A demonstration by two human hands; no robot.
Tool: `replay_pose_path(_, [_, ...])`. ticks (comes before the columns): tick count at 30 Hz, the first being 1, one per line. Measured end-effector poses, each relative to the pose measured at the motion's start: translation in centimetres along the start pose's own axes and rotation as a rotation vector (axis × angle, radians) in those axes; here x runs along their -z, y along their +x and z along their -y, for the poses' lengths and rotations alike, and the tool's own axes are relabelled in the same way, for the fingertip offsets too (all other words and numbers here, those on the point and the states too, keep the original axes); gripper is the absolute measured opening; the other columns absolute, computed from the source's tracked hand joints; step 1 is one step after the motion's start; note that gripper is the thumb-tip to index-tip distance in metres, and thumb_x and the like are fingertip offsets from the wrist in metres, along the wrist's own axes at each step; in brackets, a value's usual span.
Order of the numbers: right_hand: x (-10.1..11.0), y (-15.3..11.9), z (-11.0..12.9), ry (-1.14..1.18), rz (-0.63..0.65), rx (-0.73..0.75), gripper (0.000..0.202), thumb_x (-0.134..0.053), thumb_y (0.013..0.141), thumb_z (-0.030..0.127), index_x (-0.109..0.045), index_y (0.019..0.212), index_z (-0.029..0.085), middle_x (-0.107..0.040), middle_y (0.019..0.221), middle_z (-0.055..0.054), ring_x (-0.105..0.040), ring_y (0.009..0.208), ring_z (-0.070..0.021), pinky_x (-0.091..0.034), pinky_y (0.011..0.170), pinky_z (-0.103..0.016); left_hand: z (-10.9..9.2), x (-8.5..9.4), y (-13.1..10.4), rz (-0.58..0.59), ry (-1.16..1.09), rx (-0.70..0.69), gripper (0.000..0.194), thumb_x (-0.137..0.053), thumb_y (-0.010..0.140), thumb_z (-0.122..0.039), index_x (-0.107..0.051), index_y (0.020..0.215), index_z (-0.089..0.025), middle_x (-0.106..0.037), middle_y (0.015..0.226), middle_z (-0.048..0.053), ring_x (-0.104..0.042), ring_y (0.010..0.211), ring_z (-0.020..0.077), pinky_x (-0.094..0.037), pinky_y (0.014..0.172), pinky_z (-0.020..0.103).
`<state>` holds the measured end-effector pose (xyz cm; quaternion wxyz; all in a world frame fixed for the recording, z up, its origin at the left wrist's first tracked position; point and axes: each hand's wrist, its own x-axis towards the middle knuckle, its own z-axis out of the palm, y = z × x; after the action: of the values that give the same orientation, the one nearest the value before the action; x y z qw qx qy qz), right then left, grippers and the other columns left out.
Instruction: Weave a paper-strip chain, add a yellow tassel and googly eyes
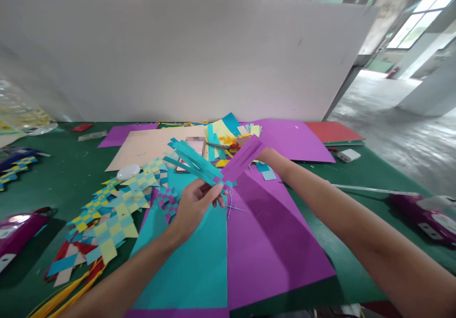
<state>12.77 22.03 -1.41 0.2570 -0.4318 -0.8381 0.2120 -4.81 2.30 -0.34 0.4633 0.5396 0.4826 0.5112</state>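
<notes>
My left hand pinches the woven corner of a paper piece with teal strips fanning up to the left and purple strips fanning up to the right. My right hand reaches behind the purple strips, beside orange-handled scissors; its fingers are mostly hidden, so its grip does not show. Under both hands lie a large teal sheet and a large purple sheet. Thin paper slivers rest near where these sheets meet.
Woven yellow and blue paper pieces spread at the left, with a white mouse-like object above them. Purple devices sit at the far left and far right. A white board stands behind the green table.
</notes>
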Motion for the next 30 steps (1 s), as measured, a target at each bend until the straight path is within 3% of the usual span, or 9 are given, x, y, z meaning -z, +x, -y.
replay_pose_path(3, [0.1, 0.2, 0.3, -0.131, 0.08, -0.07, 0.034, -0.066, 0.083, 0.035, -0.061, 0.108, 0.012, -0.062, 0.111, -0.012, -0.061, 0.098, -0.0246, -0.05, 0.082, -0.038, -0.1, 0.0, 0.0, 0.004, -0.003, 0.002, 0.024, -0.066, 0.081, -0.036, -0.059, 0.068, -0.018, -0.065, 0.053, 0.0, -0.061, 0.055, 0.0155, -0.046, 0.056, 0.028])
replay_pose_path(6, [1.3, 0.0, 1.6, -0.204, 0.079, -0.121, 0.04, -0.077, 0.07, 0.032, -0.063, 0.098, 0.009, -0.065, 0.101, -0.016, -0.061, 0.094, -0.0293, -0.046, 0.074, -0.033, -0.2, 0.0, 0.1, 0.016, -0.031, 0.012, 0.024, -0.067, 0.081, -0.035, -0.061, 0.068, -0.017, -0.067, 0.055, 0.002, -0.061, 0.053, 0.0149, -0.047, 0.054, 0.027])
replay_pose_path(11, [5.7, -1.6, 4.0, -0.2, 0.038, -0.219, 0.029, -0.069, 0.073, 0.028, -0.059, 0.097, 0.015, -0.067, 0.086, -0.009, -0.061, 0.077, -0.0196, -0.039, 0.057, -0.024, -0.5, -0.1, 0.1, 0.025, -0.161, 0.005, 0.021, -0.069, 0.079, -0.033, -0.065, 0.069, -0.015, -0.068, 0.057, 0.002, -0.063, 0.054, 0.0154, -0.05, 0.055, 0.027])
replay_pose_path(13, [7.6, -2.9, 4.9, -0.059, -0.007, -0.315, 0.031, -0.065, 0.075, 0.026, -0.054, 0.103, 0.016, -0.064, 0.074, -0.005, -0.057, 0.061, -0.0147, -0.034, 0.047, -0.022, -0.6, -0.2, 0.1, -0.001, -0.156, 0.006, 0.023, -0.069, 0.079, -0.034, -0.067, 0.066, -0.014, -0.068, 0.058, 0.003, -0.066, 0.059, 0.0172, -0.052, 0.057, 0.027])
replay_pose_path(16, [9.2, -5.7, 6.4, 0.654, -0.018, -0.433, 0.029, -0.058, 0.077, 0.02, -0.049, 0.105, 0.019, -0.056, 0.062, 0.002, -0.047, 0.047, -0.0094, -0.026, 0.039, -0.02, -0.7, -0.1, -0.1, -0.107, -0.062, -0.062, 0.023, -0.066, 0.082, -0.037, -0.072, 0.079, -0.014, -0.072, 0.072, 0.005, -0.068, 0.065, 0.0179, -0.055, 0.064, 0.028])
replay_pose_path(21, [7.1, -11.3, 9.9, 1.238, -0.048, -0.312, 0.041, -0.07, 0.073, 0.034, -0.049, 0.107, 0.026, -0.053, 0.064, 0.007, -0.052, 0.052, -0.0081, -0.03, 0.037, -0.015, -0.5, 0.9, -0.1, -0.194, 0.312, -0.527, 0.026, -0.06, 0.087, -0.033, -0.07, 0.11, -0.024, -0.067, 0.104, 0.006, -0.066, 0.087, 0.0191, -0.055, 0.076, 0.031])
replay_pose_path(23, [5.6, -13.0, 10.9, 1.352, -0.01, -0.32, 0.044, -0.067, 0.076, 0.05, -0.049, 0.108, 0.025, -0.056, 0.067, 0.005, -0.057, 0.057, -0.0107, -0.034, 0.038, -0.016, -0.2, 1.2, 0.0, -0.217, 0.476, -0.681, 0.028, -0.059, 0.088, -0.026, -0.069, 0.114, -0.027, -0.065, 0.104, 0.006, -0.063, 0.095, 0.0194, -0.053, 0.081, 0.031])
replay_pose_path(25, [4.4, -14.0, 11.3, 1.385, 0.011, -0.299, 0.047, -0.065, 0.076, 0.055, -0.05, 0.107, 0.023, -0.059, 0.069, 0.002, -0.062, 0.064, -0.0146, -0.036, 0.039, -0.018, 0.1, 1.4, 0.3, -0.226, 0.591, -0.772, 0.032, -0.056, 0.09, -0.018, -0.066, 0.119, -0.028, -0.064, 0.103, 0.006, -0.061, 0.096, 0.0186, -0.052, 0.084, 0.032])
replay_pose_path(30, [3.4, -14.2, 10.0, 1.236, -0.094, -0.268, 0.055, -0.075, 0.069, 0.03, -0.046, 0.115, 0.025, -0.062, 0.066, 0.005, -0.057, 0.048, -0.0098, -0.033, 0.036, -0.016, 0.5, 1.5, 0.5, -0.199, 0.731, -0.865, 0.044, -0.047, 0.089, -0.007, -0.061, 0.125, -0.026, -0.061, 0.105, 0.007, -0.059, 0.1, 0.0189, -0.05, 0.088, 0.033])
